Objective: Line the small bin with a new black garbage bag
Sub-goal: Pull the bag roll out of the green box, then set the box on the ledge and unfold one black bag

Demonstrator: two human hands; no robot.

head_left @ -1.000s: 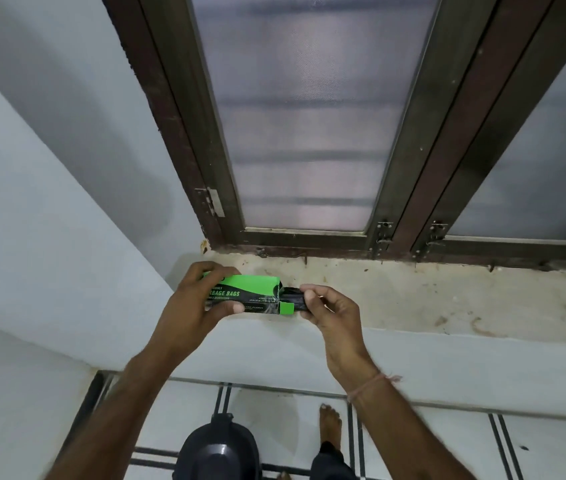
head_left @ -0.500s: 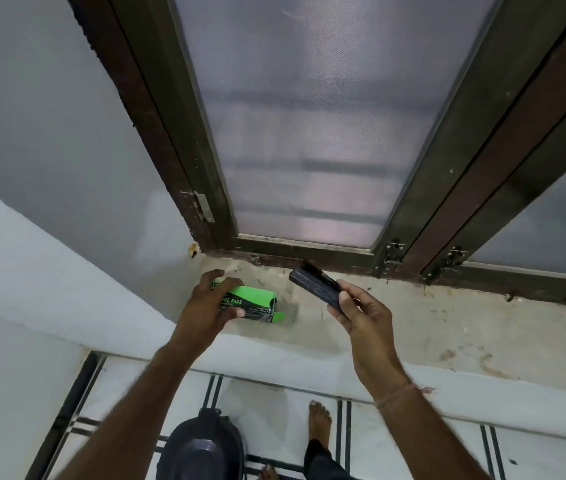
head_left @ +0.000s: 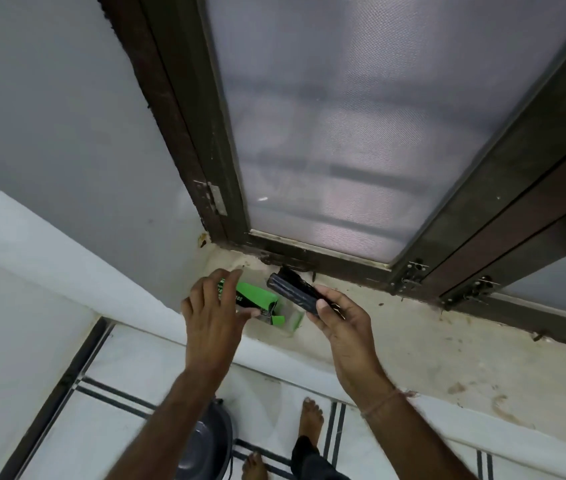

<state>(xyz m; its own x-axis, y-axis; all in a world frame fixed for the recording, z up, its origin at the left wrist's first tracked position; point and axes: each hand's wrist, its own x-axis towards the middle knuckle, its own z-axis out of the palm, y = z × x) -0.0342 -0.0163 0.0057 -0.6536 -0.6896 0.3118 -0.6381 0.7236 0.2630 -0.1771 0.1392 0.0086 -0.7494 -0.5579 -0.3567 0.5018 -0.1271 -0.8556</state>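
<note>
Here the roll of bags (head_left: 293,293) is a tight black cylinder with a ribbed, glossy surface, held above the window sill (head_left: 413,341) near its left end, just in front of the window frame (head_left: 326,263). The right hand (head_left: 340,320) is clamped on the roll's near end, thumb on top and fingers underneath. Half a second ago the left hand (head_left: 214,313) gripped the green box (head_left: 257,299) on the sill; now its fingers are spread apart above the box, and I cannot tell whether they touch it. The box lies at the sill's left corner with its end flap (head_left: 279,319) open. The roll's long axis runs diagonally, its free end pointing up and left toward the frame. Below, the dark bin (head_left: 205,441) stands on the tiled floor beside bare feet.
</note>
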